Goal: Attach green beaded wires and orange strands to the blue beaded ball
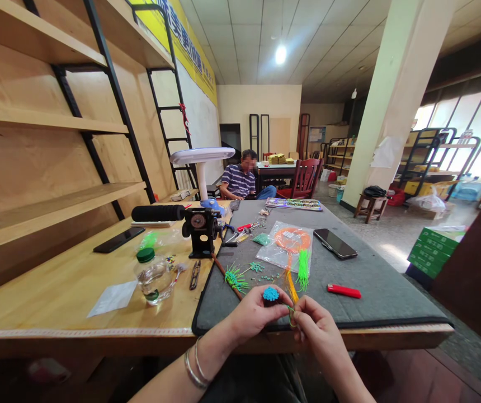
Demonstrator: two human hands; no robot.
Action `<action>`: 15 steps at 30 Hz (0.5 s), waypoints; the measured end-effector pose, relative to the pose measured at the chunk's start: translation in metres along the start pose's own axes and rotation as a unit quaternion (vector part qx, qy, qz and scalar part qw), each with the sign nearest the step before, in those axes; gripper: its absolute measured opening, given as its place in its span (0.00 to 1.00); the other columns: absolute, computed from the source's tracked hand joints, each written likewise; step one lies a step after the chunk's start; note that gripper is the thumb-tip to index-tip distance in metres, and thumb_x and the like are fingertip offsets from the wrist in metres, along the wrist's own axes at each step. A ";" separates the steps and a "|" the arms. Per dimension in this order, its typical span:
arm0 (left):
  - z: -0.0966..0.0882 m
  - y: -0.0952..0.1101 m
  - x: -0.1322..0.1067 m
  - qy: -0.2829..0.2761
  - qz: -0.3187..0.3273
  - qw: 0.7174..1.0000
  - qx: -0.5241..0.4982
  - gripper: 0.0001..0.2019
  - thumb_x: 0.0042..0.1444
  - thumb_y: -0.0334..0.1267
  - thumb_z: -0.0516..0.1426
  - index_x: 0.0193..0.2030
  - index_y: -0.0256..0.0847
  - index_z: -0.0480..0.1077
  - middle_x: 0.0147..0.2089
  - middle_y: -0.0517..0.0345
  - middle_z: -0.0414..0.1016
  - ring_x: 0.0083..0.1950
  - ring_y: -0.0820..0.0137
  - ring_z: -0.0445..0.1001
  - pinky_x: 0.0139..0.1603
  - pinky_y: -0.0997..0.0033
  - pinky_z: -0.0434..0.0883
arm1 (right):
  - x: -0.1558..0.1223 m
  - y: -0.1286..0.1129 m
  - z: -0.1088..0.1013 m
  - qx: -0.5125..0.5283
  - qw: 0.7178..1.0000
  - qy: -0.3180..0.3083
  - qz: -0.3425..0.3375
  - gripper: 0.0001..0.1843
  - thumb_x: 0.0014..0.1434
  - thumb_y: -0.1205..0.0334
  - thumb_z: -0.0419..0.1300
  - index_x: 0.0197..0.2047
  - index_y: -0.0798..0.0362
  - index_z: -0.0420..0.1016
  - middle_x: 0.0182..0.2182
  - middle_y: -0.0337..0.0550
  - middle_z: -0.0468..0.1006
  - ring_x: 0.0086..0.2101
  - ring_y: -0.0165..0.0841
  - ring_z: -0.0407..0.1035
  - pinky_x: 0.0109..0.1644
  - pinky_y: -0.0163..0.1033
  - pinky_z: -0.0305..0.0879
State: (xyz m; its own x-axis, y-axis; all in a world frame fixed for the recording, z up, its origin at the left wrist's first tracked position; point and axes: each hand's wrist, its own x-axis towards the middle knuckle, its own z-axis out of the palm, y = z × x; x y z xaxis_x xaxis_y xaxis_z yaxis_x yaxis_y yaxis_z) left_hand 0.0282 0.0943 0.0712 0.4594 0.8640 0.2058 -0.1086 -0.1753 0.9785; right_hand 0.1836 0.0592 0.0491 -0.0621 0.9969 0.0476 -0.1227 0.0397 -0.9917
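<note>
My left hand [254, 313] is closed around a small dark piece topped with a blue bristly tuft [270, 294], held at the near edge of the grey mat [370, 280]. My right hand [314, 324] pinches a thin green strand [291, 317] right beside it; the two hands almost touch. Just beyond them on the mat lie bundles of green strands [303, 268], an orange strip [291, 288], a green-tufted stick [234, 280] and loose green beads [257, 267].
A red lighter [343, 290], a phone [335, 243] and a clear bag with orange cord [288, 242] lie on the mat. A black clamp tool [201, 226], a glass jar [152, 275], scissors [195, 274] and a second phone [118, 239] sit on the wooden table. A person sits at the far end.
</note>
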 end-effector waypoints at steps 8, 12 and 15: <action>0.001 -0.002 0.001 0.030 -0.005 0.998 0.046 0.12 0.45 0.43 0.66 0.32 0.34 0.79 0.26 0.57 0.74 0.28 0.72 0.67 0.33 0.72 0.65 | 0.002 0.001 -0.003 -0.032 0.999 -0.003 -0.031 0.21 0.48 0.45 0.65 0.24 0.52 0.63 0.17 0.31 0.67 0.16 0.24 0.59 0.19 0.29 0.54; 0.001 -0.007 0.000 0.039 -0.030 0.997 0.058 0.15 0.48 0.45 0.64 0.34 0.33 0.79 0.19 0.62 0.67 0.21 0.76 0.60 0.24 0.75 0.59 | 0.002 0.001 -0.006 -0.060 0.997 0.010 -0.042 0.23 0.48 0.40 0.64 0.25 0.52 0.66 0.19 0.33 0.69 0.16 0.25 0.60 0.20 0.31 0.55; 0.002 -0.010 0.001 0.048 -0.015 0.997 0.058 0.13 0.47 0.44 0.65 0.32 0.34 0.77 0.20 0.63 0.66 0.21 0.76 0.61 0.23 0.76 0.59 | 0.003 0.002 -0.008 -0.083 0.995 0.015 -0.055 0.23 0.49 0.40 0.64 0.26 0.52 0.68 0.19 0.34 0.70 0.17 0.25 0.61 0.21 0.31 0.56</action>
State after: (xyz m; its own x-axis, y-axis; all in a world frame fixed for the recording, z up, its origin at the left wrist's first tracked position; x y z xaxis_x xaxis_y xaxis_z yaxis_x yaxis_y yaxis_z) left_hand 0.0314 0.0956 0.0615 0.3736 0.9101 0.1792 0.0097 -0.1970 0.9804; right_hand 0.1912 0.0627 0.0464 -0.0279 0.9875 0.1554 0.0375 0.1564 -0.9870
